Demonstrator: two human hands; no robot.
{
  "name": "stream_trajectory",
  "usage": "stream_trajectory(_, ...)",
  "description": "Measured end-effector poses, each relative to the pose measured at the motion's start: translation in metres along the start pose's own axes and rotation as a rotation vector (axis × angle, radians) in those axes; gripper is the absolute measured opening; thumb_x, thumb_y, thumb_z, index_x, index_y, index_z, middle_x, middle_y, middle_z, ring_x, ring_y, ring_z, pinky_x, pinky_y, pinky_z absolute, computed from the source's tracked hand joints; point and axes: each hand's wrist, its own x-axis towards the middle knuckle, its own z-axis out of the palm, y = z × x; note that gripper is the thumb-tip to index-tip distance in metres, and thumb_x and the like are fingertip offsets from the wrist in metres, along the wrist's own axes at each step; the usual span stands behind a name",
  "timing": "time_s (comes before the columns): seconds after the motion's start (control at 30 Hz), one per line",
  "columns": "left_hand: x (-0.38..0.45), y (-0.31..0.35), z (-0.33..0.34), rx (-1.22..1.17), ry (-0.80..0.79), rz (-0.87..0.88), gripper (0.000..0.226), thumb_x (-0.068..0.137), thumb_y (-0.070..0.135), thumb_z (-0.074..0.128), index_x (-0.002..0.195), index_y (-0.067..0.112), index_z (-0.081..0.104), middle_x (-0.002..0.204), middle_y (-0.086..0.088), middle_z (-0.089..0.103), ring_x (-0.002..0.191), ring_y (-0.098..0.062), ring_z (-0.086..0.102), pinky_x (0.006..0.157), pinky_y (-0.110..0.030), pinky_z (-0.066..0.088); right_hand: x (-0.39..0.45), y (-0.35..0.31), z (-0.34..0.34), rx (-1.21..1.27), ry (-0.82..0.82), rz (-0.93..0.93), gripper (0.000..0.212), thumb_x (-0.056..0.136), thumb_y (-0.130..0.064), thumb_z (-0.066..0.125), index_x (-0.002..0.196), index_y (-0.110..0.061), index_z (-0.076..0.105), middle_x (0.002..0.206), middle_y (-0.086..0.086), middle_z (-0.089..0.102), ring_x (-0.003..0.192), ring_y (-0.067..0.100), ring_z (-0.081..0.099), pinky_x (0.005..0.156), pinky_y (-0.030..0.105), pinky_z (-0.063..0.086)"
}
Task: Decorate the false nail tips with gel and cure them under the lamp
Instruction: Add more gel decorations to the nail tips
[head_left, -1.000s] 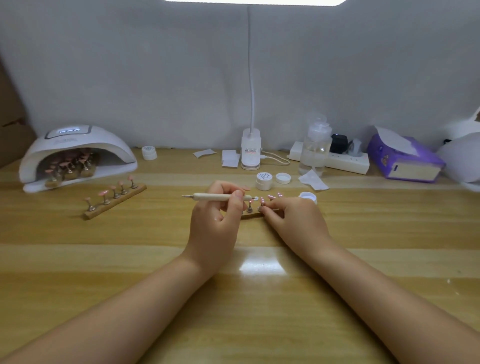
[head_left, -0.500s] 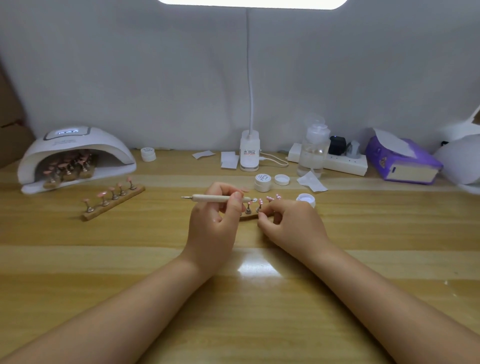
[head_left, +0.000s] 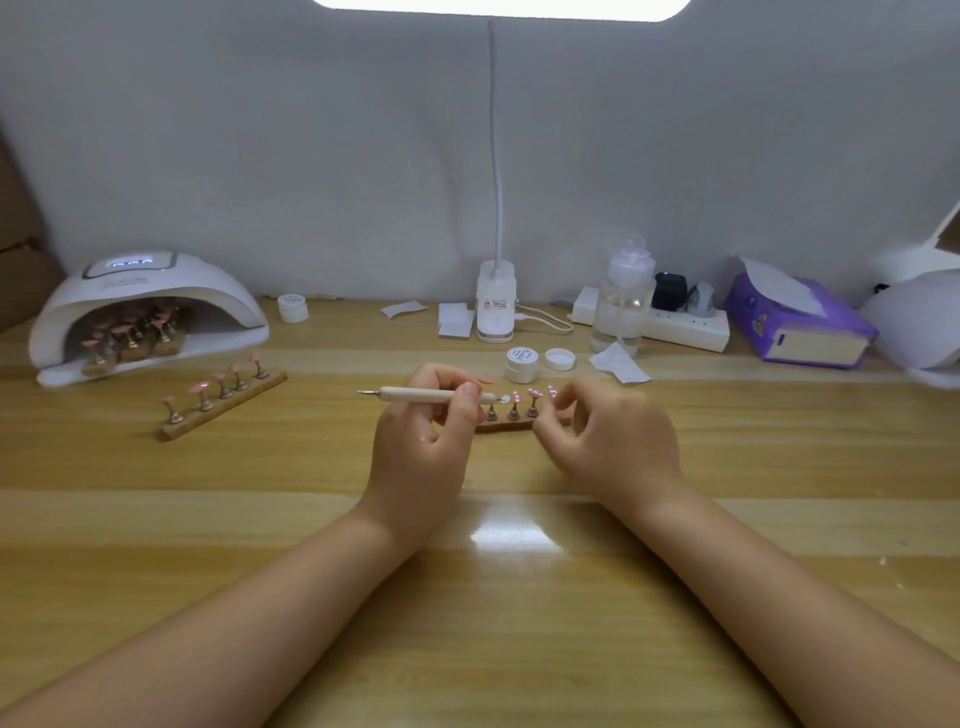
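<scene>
Both hands work at the middle of the table (head_left: 156, 519). Left hand (head_left: 423, 447) pinches a wooden dotting pen (head_left: 431, 396) between thumb and curled fingers, holding it level with its right-hand tip at the leftmost nail tip on the near holder (head_left: 506, 423) — whether it touches I cannot tell. Right hand (head_left: 608, 441) is blurred, its fingers curled at the holder's right end; whether they pinch it or only hover I cannot tell. That holder carries a row of pink tips (head_left: 532, 395) with white dots. A second holder (head_left: 221, 402) of plain pink tips lies to the left, well apart, and more holders sit inside the lit curing lamp (head_left: 145, 291) at far left. Just behind the hands stand an open gel pot (head_left: 521, 364) and its lid (head_left: 560, 359) — beside them a wipe (head_left: 618, 364), then a pump bottle (head_left: 623, 296), desk lamp base (head_left: 496, 306), power strip (head_left: 685, 327) and tissue box (head_left: 800, 327).
</scene>
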Motion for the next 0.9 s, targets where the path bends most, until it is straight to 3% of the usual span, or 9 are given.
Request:
stream_trajectory(0.07, 0.000, 0.001, 0.000, 0.001, -0.008, -0.004, 0.011, 0.087, 0.031, 0.050, 0.079, 0.031, 0.056, 0.076, 0.003, 0.067, 0.072, -0.019, 0.065, 0.071, -0.048, 0.052, 0.008, 0.011, -0.008, -0.052, 0.129, -0.021, 0.024, 0.072, -0.032, 0.069, 0.082, -0.013, 0.058, 0.069, -0.006, 0.050, 0.065, 0.020, 0.048, 0.054, 0.029, 0.032)
stream_trajectory(0.1, 0.000, 0.001, 0.000, 0.000, -0.012, -0.004, 0.011, 0.087, 0.031, 0.049, 0.079, 0.031, 0.056, 0.076, 0.004, 0.067, 0.072, -0.019, 0.065, 0.071, -0.048, 0.052, 0.012, 0.019, -0.011, -0.077, 0.119, 0.006, 0.034, 0.069, -0.036, 0.068, 0.090, -0.011, 0.057, 0.079, -0.002, 0.052, 0.074, 0.022, 0.049, 0.063, 0.032, 0.036)
stream_trajectory(0.2, -0.001, 0.002, -0.001, -0.011, -0.018, -0.002, 0.012, 0.087, 0.030, 0.050, 0.078, 0.031, 0.057, 0.077, 0.000, 0.066, 0.072, -0.022, 0.065, 0.072, -0.050, 0.052, 0.021, 0.043, -0.016, -0.247, -0.104, 0.191, 0.067, 0.063, -0.052, 0.065, 0.117, -0.014, 0.049, 0.111, 0.002, 0.050, 0.106, 0.026, 0.043, 0.092, 0.034, 0.032)
stream_trajectory(0.3, -0.001, 0.002, -0.001, -0.015, -0.022, 0.004, 0.012, 0.087, 0.030, 0.050, 0.078, 0.031, 0.057, 0.077, -0.002, 0.065, 0.072, -0.027, 0.064, 0.071, -0.053, 0.051, 0.022, 0.058, -0.015, -0.341, -0.277, 0.320, 0.073, 0.065, -0.065, 0.061, 0.123, -0.022, 0.049, 0.121, 0.004, 0.048, 0.119, 0.026, 0.038, 0.097, 0.034, 0.030)
stream_trajectory(0.5, -0.001, 0.003, -0.001, -0.013, -0.033, 0.006, 0.012, 0.088, 0.029, 0.050, 0.078, 0.031, 0.057, 0.076, 0.000, 0.065, 0.072, -0.022, 0.063, 0.072, -0.050, 0.052, 0.024, 0.064, -0.011, -0.261, -0.328, 0.325, 0.042, 0.071, -0.062, 0.061, 0.097, -0.029, 0.068, 0.103, 0.003, 0.057, 0.106, 0.027, 0.046, 0.086, 0.032, 0.036)
stream_trajectory(0.67, -0.001, 0.002, -0.001, -0.013, -0.033, 0.017, 0.012, 0.088, 0.029, 0.050, 0.078, 0.030, 0.056, 0.076, -0.001, 0.065, 0.071, -0.024, 0.063, 0.070, -0.047, 0.052, 0.022, 0.057, -0.014, -0.116, -0.151, 0.234, 0.031, 0.070, -0.045, 0.072, 0.089, -0.022, 0.067, 0.094, 0.000, 0.057, 0.100, 0.024, 0.050, 0.086, 0.033, 0.036)
stream_trajectory(0.77, -0.001, 0.001, -0.001, -0.019, -0.031, 0.031, 0.011, 0.088, 0.028, 0.050, 0.079, 0.031, 0.056, 0.074, 0.010, 0.066, 0.070, -0.012, 0.065, 0.067, -0.033, 0.054, 0.017, 0.037, -0.017, 0.082, -0.037, 0.069, 0.024, 0.067, -0.037, 0.073, 0.080, -0.021, 0.060, 0.079, -0.008, 0.058, 0.076, 0.015, 0.053, 0.071, 0.029, 0.041)
stream_trajectory(0.9, -0.002, 0.002, 0.000, -0.017, -0.036, 0.110, 0.011, 0.089, 0.024, 0.050, 0.082, 0.030, 0.055, 0.074, 0.018, 0.066, 0.070, -0.001, 0.065, 0.063, -0.014, 0.048, 0.004, 0.009, -0.013, 0.205, -0.100, -0.081, 0.025, 0.065, -0.030, 0.075, 0.080, -0.019, 0.058, 0.066, -0.014, 0.056, 0.058, 0.003, 0.050, 0.056, 0.020, 0.039)
